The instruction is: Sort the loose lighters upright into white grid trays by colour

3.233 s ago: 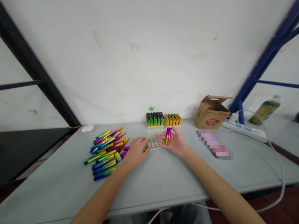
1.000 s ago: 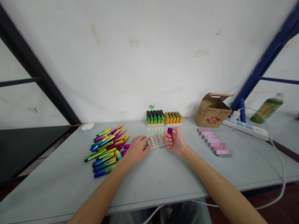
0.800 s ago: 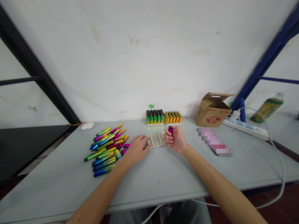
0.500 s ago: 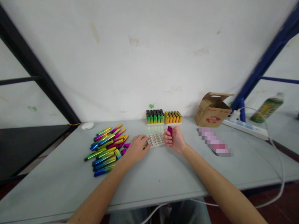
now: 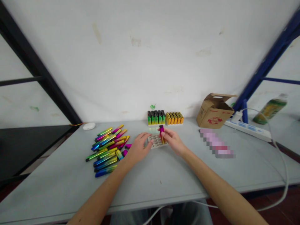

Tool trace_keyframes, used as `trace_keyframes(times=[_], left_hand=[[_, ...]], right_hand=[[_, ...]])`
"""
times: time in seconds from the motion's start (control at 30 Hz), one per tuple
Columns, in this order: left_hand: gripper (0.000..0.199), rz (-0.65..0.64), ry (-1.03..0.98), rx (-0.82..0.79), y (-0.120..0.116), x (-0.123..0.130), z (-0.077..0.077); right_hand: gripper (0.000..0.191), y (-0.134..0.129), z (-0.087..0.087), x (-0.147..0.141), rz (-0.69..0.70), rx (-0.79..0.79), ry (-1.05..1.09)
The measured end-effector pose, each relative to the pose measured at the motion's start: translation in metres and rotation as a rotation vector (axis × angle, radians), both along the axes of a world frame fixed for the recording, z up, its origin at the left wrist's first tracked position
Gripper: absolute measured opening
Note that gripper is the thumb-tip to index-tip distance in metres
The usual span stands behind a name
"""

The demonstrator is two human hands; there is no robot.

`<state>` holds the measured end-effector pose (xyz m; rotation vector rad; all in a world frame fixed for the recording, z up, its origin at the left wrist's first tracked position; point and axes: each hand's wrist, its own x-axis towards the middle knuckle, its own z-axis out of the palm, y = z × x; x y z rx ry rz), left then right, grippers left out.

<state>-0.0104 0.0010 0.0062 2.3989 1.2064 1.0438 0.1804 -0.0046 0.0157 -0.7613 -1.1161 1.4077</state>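
My right hand [image 5: 173, 141] pinches a purple-and-gold lighter [image 5: 161, 131] and holds it upright over the right part of a pale tray with round pockets [image 5: 154, 142]. My left hand [image 5: 140, 145] is at the tray's left edge, thumb and fingers apart, with nothing visible in it. Just left of that hand lies a loose pile of shiny lighters [image 5: 105, 153] in blue, green, gold and pink. Part of the tray is hidden behind my right fingers and the lighter.
Against the wall stand a block of black-green lighters [image 5: 156, 118] and a block of yellow lighters [image 5: 174, 118]. To the right are a cardboard box [image 5: 214, 112], a blurred pink phone-like item [image 5: 215, 142] and a power strip [image 5: 248, 130]. A white case [image 5: 89, 126] sits back left.
My right hand has moved left, bringing the lighter from beside the tray to upright over it. My left thumb and fingers have spread apart at the tray's edge.
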Motion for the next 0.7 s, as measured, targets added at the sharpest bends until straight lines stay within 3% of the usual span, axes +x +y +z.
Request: trace_keyframes(times=[0.17, 0.27, 0.43, 0.7], left_hand=[[0.041, -0.125, -0.183, -0.169, -0.010, 0.009, 0.014], [0.043, -0.201, -0.286, -0.307, -0.015, 0.014, 0.017], [0.040, -0.195, -0.417, -0.489, -0.012, 0.019, 0.011], [0.043, -0.217, -0.622, -0.660, -0.008, 0.026, 0.004]], right_hand=[[0.046, -0.006, -0.004, -0.013, -0.045, 0.109, -0.108], [0.032, -0.010, -0.005, -0.016, -0.126, 0.162, -0.252], [0.014, -0.010, -0.009, -0.011, -0.344, 0.498, -0.544], [0.022, -0.003, -0.011, -0.001, -0.215, 0.671, -0.684]])
